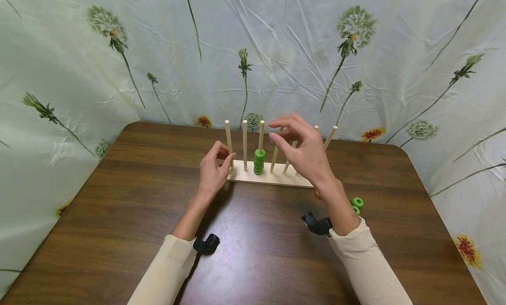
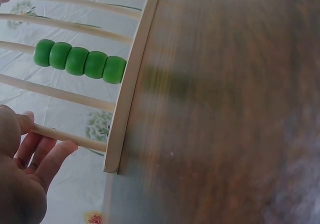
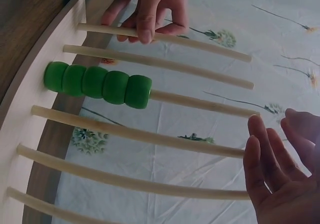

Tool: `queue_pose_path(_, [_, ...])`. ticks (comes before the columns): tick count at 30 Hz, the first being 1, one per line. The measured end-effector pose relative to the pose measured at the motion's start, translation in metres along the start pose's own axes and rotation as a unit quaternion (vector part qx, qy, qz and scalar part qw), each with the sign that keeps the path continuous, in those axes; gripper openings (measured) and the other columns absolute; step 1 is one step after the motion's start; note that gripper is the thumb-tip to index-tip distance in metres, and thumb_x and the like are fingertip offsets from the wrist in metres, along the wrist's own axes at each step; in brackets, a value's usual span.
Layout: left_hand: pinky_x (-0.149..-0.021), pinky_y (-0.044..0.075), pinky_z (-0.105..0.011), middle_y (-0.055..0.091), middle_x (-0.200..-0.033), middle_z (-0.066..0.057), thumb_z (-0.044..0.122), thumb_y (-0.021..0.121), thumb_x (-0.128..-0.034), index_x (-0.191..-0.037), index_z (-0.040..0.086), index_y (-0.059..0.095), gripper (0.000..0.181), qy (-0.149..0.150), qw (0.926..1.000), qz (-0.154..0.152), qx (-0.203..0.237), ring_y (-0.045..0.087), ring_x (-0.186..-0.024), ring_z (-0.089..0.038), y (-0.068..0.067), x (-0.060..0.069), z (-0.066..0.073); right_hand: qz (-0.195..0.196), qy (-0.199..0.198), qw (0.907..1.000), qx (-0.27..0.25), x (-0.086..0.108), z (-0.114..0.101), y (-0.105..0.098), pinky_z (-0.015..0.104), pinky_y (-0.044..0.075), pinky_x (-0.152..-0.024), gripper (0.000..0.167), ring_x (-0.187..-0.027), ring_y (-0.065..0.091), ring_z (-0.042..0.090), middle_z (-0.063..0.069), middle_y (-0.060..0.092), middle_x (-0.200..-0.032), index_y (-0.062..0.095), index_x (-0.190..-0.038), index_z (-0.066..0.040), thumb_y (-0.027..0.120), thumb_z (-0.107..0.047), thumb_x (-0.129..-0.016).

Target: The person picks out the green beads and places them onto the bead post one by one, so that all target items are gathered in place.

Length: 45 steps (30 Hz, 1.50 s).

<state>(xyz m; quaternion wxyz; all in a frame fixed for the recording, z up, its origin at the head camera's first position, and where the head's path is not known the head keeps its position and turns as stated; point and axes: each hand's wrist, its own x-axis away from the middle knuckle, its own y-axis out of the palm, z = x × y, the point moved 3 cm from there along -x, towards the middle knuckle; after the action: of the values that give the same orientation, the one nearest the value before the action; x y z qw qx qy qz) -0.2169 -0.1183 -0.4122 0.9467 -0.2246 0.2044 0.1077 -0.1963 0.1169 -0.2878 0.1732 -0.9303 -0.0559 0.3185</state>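
A pale wooden base [image 1: 253, 176] holds a row of upright wooden pegs. On the third peg [image 1: 261, 136] from the left, several green rings [image 3: 97, 83] are stacked at the bottom. My left hand [image 1: 212, 171] pinches the leftmost peg [image 2: 70, 137] low down, thumb on one side and fingers on the other. Beside the top of the third peg, my right hand [image 1: 306, 149] is raised with fingers loosely bent and nothing between them. It covers part of the pegs on the right in the head view.
Two loose green rings [image 1: 357, 202] lie on the brown table [image 1: 253, 234] right of my right forearm. An orange piece [image 1: 318, 194] shows partly behind that forearm. A flower-printed cloth [image 1: 166, 45] hangs behind the table.
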Motion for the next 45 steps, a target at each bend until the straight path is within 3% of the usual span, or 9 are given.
queue_pose_path(8, [-0.062, 0.047, -0.025, 0.071, -0.089, -0.017, 0.012, 0.074, -0.0961, -0.097, 0.004, 0.06, 0.016, 0.001, 1.0, 0.0, -0.006, 0.07, -0.087, -0.03, 0.0, 0.001, 0.0, -0.011, -0.01, 0.9999, 0.004, 0.015, 0.004, -0.011, 0.02, 0.056, -0.082, 0.021, -0.087, 0.068, 0.007, 0.008, 0.071, -0.106, 0.076, -0.112, -0.006, 0.078, -0.003, -0.091])
queue_pose_path(15, [-0.063, 0.047, -0.027, 0.072, -0.089, -0.017, 0.012, 0.074, -0.0959, -0.097, 0.003, 0.061, 0.016, 0.003, 1.0, 0.002, -0.008, 0.071, -0.087, -0.031, -0.001, 0.001, 0.0, -0.02, 0.014, 0.9995, 0.02, 0.03, 0.01, -0.029, 0.019, 0.057, -0.083, 0.021, -0.087, 0.068, 0.006, 0.005, 0.07, -0.104, 0.076, -0.113, -0.008, 0.077, -0.003, -0.092])
queue_pose_path(20, [-0.063, 0.046, -0.025, 0.072, -0.088, -0.016, 0.012, 0.074, -0.0955, -0.097, 0.004, 0.061, 0.016, 0.005, 1.0, 0.003, -0.006, 0.07, -0.087, -0.029, 0.0, 0.001, 0.0, -0.031, 0.016, 0.999, 0.029, 0.037, 0.015, -0.04, 0.017, 0.056, -0.082, 0.021, -0.087, 0.068, 0.004, 0.016, 0.07, -0.106, 0.076, -0.111, -0.004, 0.076, 0.001, -0.091])
queue_pose_path(23, [-0.063, 0.047, -0.025, 0.072, -0.088, -0.016, 0.012, 0.074, -0.0954, -0.097, 0.004, 0.061, 0.016, 0.004, 1.0, 0.004, -0.007, 0.071, -0.087, -0.029, 0.0, 0.001, 0.0, -0.039, 0.019, 0.9982, 0.042, 0.042, 0.018, -0.047, 0.016, 0.055, -0.082, 0.021, -0.088, 0.067, 0.003, 0.01, 0.07, -0.106, 0.076, -0.111, -0.005, 0.076, 0.001, -0.091])
queue_pose_path(30, [-0.07, 0.06, -0.041, 0.07, -0.089, -0.019, 0.01, 0.073, -0.0964, -0.097, 0.001, 0.06, 0.016, -0.011, 0.9998, -0.005, 0.012, 0.071, -0.088, -0.031, 0.001, 0.0, 0.002, -0.065, 0.021, 0.9954, 0.068, 0.053, 0.025, -0.063, 0.014, 0.054, -0.083, 0.023, -0.09, 0.067, 0.002, 0.006, 0.07, -0.107, 0.076, -0.111, -0.01, 0.077, 0.001, -0.091])
queue_pose_path(36, [-0.066, 0.054, -0.022, 0.071, -0.089, -0.017, 0.011, 0.074, -0.0955, -0.097, 0.002, 0.06, 0.016, -0.01, 0.9999, -0.003, 0.005, 0.071, -0.087, -0.029, 0.0, 0.0, 0.003, -0.067, 0.041, 0.993, 0.088, 0.062, 0.034, -0.076, 0.012, 0.053, -0.085, 0.023, -0.09, 0.067, 0.001, 0.0, 0.07, -0.106, 0.077, -0.111, -0.013, 0.077, -0.001, -0.091])
queue_pose_path(39, [-0.065, 0.051, -0.018, 0.071, -0.088, -0.017, 0.01, 0.074, -0.095, -0.097, 0.002, 0.06, 0.016, -0.008, 1.0, -0.001, 0.004, 0.071, -0.087, -0.029, 0.0, 0.0, 0.003, -0.073, 0.043, 0.9925, 0.088, 0.066, 0.037, -0.081, 0.013, 0.053, -0.087, 0.026, -0.091, 0.067, 0.002, 0.002, 0.07, -0.106, 0.077, -0.111, -0.015, 0.078, 0.001, -0.09])
queue_pose_path(45, [-0.068, 0.058, -0.034, 0.07, -0.088, -0.018, 0.01, 0.074, -0.0957, -0.097, 0.002, 0.06, 0.016, -0.006, 0.9999, 0.0, 0.008, 0.071, -0.087, -0.03, 0.0, 0.0, 0.004, -0.082, 0.05, 0.9904, 0.099, 0.075, 0.044, -0.09, 0.014, 0.053, -0.087, 0.029, -0.091, 0.067, 0.002, 0.006, 0.071, -0.105, 0.076, -0.111, -0.016, 0.078, 0.003, -0.088])
